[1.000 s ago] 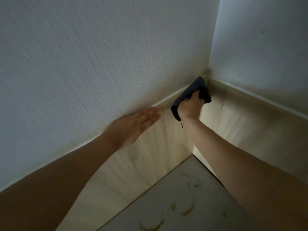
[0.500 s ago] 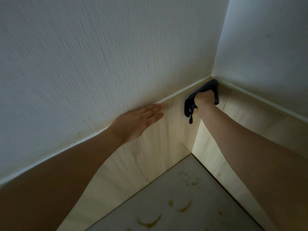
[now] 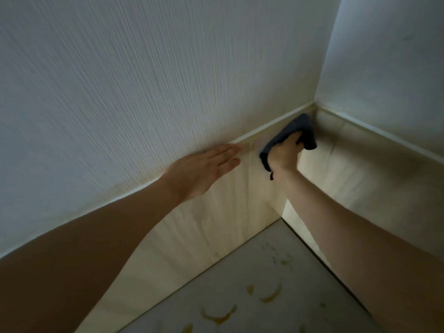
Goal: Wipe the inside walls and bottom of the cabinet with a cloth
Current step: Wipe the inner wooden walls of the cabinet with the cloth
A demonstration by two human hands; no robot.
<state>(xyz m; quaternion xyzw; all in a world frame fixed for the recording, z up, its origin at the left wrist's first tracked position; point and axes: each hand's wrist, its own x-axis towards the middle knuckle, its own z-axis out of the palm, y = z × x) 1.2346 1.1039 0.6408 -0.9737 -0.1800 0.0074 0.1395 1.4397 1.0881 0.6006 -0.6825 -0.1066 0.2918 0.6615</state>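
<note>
The right hand (image 3: 284, 155) is gripping a dark cloth (image 3: 298, 129) in curled fingers against the cabinet's pale wooden wall (image 3: 211, 222) by the corner; the left hand (image 3: 201, 171) is lying flat, fingers pressed together, above a yellow-stained grey bottom (image 3: 252, 289).

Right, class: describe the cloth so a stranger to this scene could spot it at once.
Find the far upper corner of the cabinet, where two pale wooden walls meet. The cloth is pressed there under the right hand, which grips it. It is the only dark blue-grey thing among pale surfaces.

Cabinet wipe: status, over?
Left hand flat on the wall. Right hand grips cloth at the top corner. Yellow stains on bottom unwiped. Nothing blocking.
</note>
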